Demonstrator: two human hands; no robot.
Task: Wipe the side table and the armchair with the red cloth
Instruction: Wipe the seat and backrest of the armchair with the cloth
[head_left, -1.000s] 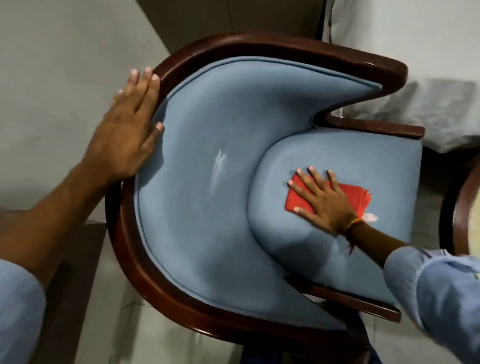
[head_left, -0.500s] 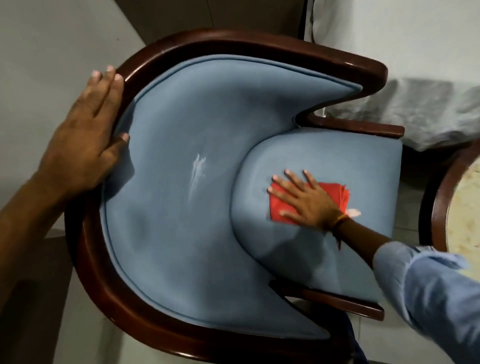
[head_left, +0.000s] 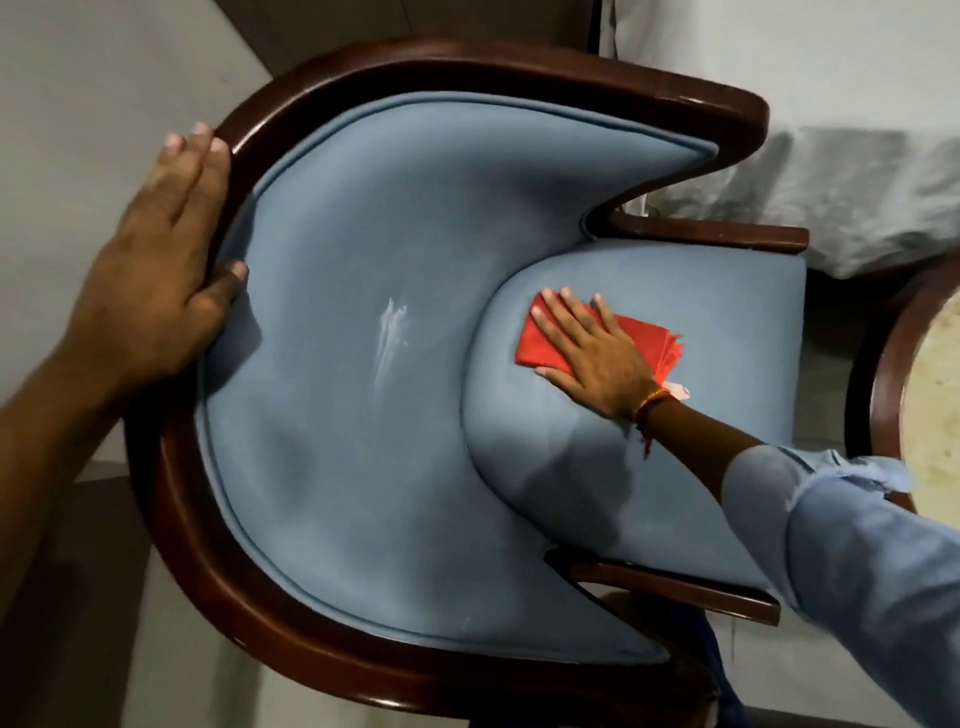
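The armchair (head_left: 363, 441) has blue upholstery and a dark curved wooden frame, and I see it from above. My right hand (head_left: 597, 358) lies flat, fingers spread, on the folded red cloth (head_left: 537, 345), pressing it onto the blue seat cushion near its back curve. My left hand (head_left: 156, 270) rests on the wooden top rail at the chair's left, thumb on the blue backrest. A whitish streak (head_left: 390, 332) marks the backrest. The round side table (head_left: 883, 384), with a dark wooden rim and pale top, shows at the right edge.
A bed with white sheets (head_left: 831, 197) stands beyond the chair at the upper right. A grey wall (head_left: 78, 104) runs along the left. Pale floor (head_left: 171, 675) lies below the chair.
My right hand has slid the red cloth a little toward the back of the seat. My left hand stays on the rail; the view has shifted.
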